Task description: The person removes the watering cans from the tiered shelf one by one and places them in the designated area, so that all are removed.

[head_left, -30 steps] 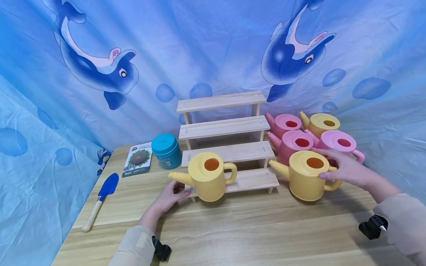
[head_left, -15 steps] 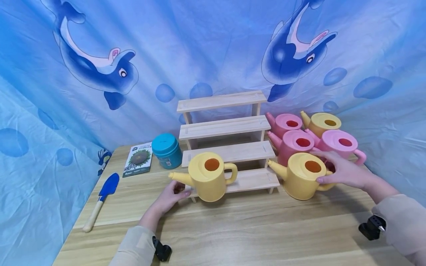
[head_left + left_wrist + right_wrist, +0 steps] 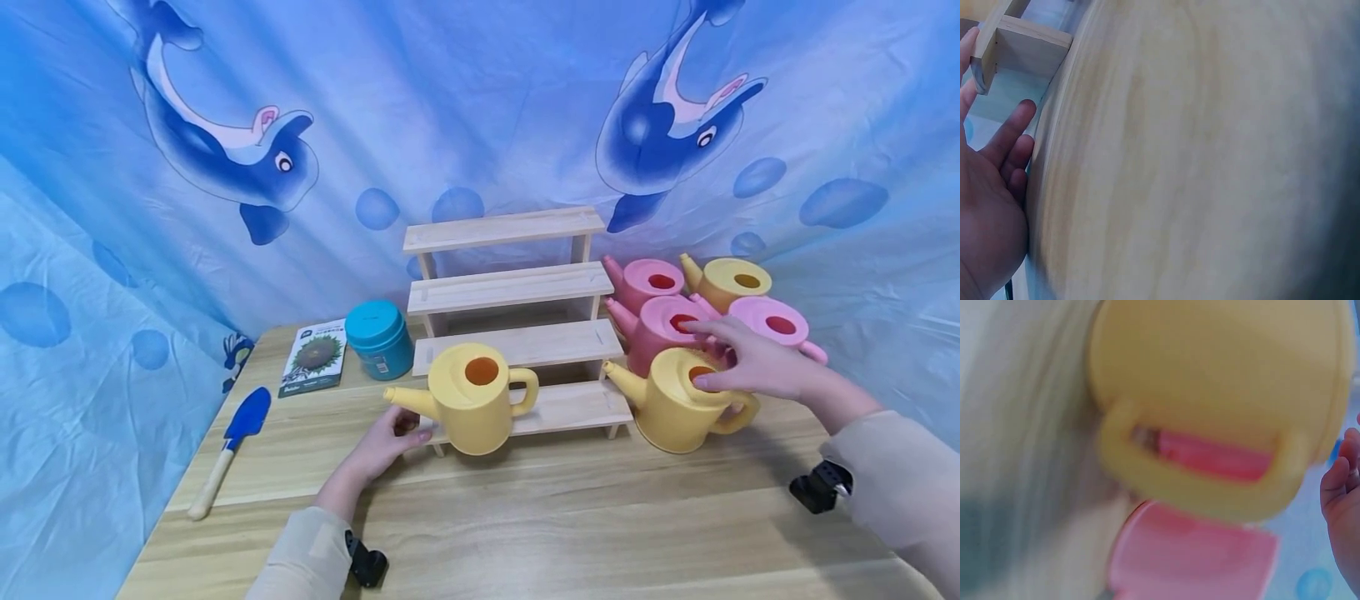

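A yellow watering can [image 3: 471, 412] stands on the lowest step of a tiered wooden stand [image 3: 577, 406], its spout to the left. My left hand [image 3: 378, 450] holds the left end of that step; in the left wrist view, fingertips lie on either side of the board's end [image 3: 984, 62]. On the table right of the stand is a second yellow watering can [image 3: 667, 412]. Above its top and handle is my right hand [image 3: 765, 362], fingers extended. The right wrist view has this hand [image 3: 1344, 500] beside the can [image 3: 1216, 356], apart from the handle.
Behind the right can stand several pink watering cans [image 3: 651, 340] and another yellow one [image 3: 722, 292]. Left of the stand are a teal lidded jar [image 3: 382, 350], a seed packet [image 3: 315, 358] and a blue trowel [image 3: 247, 414]. A dolphin-print curtain [image 3: 480, 108] hangs behind.
The right yellow can moved slightly left and was set down. My right hand has let go of it and risen off its handle. The left hand has kept its hold on the stand.
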Motion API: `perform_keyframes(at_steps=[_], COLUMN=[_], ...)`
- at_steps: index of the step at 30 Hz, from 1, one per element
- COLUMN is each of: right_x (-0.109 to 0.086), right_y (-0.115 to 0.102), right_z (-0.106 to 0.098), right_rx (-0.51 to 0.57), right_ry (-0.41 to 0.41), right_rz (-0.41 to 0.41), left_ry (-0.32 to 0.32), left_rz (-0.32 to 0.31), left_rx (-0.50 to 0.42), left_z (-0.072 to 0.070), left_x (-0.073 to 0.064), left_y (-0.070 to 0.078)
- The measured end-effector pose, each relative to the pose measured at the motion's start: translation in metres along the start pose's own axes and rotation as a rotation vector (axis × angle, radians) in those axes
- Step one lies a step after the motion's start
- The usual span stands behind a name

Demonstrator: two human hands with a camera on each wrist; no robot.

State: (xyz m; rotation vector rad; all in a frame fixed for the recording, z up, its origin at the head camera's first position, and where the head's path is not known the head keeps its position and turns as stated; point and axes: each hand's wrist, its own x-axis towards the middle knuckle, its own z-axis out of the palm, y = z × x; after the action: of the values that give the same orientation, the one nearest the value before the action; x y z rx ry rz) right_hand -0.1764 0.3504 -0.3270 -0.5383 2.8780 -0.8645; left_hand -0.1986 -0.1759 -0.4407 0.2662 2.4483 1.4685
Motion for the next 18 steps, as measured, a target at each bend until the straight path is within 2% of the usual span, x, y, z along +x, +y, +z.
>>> perform_keyframes(at_steps=[4,7,12,18], right_x=[0.016,0.029,0.054,0.083], right_y=[-0.021,-0.035,-0.056,-0.087], right_z=[0.002,0.007,0.021,0.042], right_rx=[0.086,0.135,0.129,0.183], right_ry=[-0.058,-0.087,-0.113,-0.195], right_rz=[-0.017,-0.030,-0.117,-0.204], left_ry=[-0.017,-0.005,0.009,-0.002], left_rz=[0.012,0.000,0.009,0.039], left_rx=[0.009,0.004,0.022,0.000], left_z=[-0.001,0.001,0.002,0.002], left_x=[-0.006,-0.002,0.006,0.008], left_y=[0.012,0.004,-0.015,-0.019])
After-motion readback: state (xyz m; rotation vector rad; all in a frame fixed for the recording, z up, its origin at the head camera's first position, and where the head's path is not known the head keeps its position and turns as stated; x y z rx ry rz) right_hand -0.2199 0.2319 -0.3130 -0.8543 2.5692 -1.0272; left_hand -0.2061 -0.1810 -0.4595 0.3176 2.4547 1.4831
